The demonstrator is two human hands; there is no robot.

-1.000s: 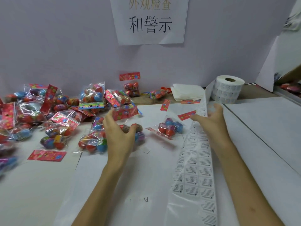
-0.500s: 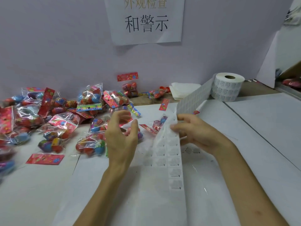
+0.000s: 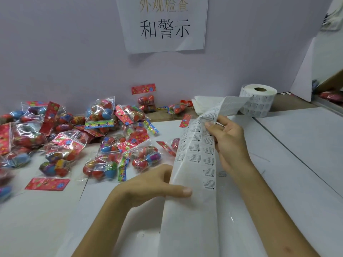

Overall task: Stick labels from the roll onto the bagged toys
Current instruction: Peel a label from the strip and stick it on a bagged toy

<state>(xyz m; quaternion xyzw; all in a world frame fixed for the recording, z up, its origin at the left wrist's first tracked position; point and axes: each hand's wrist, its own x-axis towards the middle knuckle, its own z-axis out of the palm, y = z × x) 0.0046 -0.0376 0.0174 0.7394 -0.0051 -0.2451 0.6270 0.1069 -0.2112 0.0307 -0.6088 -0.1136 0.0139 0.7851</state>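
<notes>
Labelling bench: a person holds a long white paper strip of small printed warning labels (image 3: 196, 158) upright between both hands above a white tabletop (image 3: 297, 145). The right hand (image 3: 228, 143) pinches the strip near its upper bend, thumb on the printed face and fingers curled behind. The left hand (image 3: 148, 186) pinches its left edge lower down, thumb pressed across the front, the fingers hidden behind the paper.

Between the two grips the labels sit in rows. Below the left thumb the backing looks bare, suggesting those labels are already used. Beyond the right-hand pinch the strip twists back to the white cylindrical label roll (image 3: 258, 101), standing on end well apart from the hands.

Left of the grip lie heaped clear plastic bags of red and blue egg-shaped toys (image 3: 104, 141) with red flowered header cards, the nearest just beyond the left hand. No label can be made out on any bag, so the count finished cannot be told. No label is lifted yet, and most of the heap appears to await one.
</notes>
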